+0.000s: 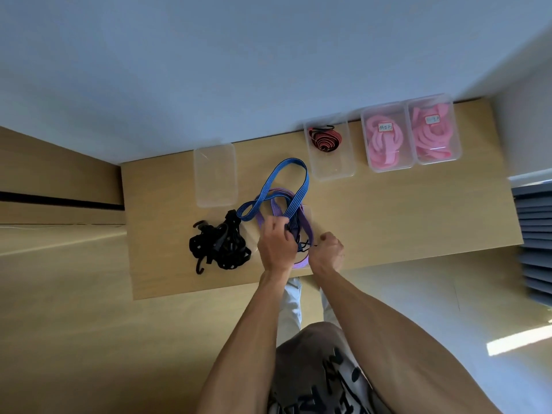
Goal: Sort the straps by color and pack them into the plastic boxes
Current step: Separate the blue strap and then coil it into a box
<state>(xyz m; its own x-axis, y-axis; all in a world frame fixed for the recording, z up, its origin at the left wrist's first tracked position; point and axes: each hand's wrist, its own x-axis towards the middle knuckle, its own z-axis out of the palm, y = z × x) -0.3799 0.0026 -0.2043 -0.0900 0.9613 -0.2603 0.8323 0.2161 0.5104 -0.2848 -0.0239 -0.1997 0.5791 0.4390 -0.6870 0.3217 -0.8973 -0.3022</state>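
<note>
A blue striped strap [294,177] loops up from the middle of the wooden table [418,210], lying over a purple strap [306,225]. My left hand [276,243] grips the blue strap where its ends meet. My right hand [327,252] is curled beside it, and a dark hook end of a strap shows at its fingers. A tangle of black straps [219,246] lies to the left. An empty clear plastic box [215,174] stands behind that tangle.
Along the wall stand three more clear boxes: one with a coiled red and black strap [325,140], two with pink straps [385,141] [433,132]. The table's front edge runs just under my hands. Dark slats [534,240] are at the right.
</note>
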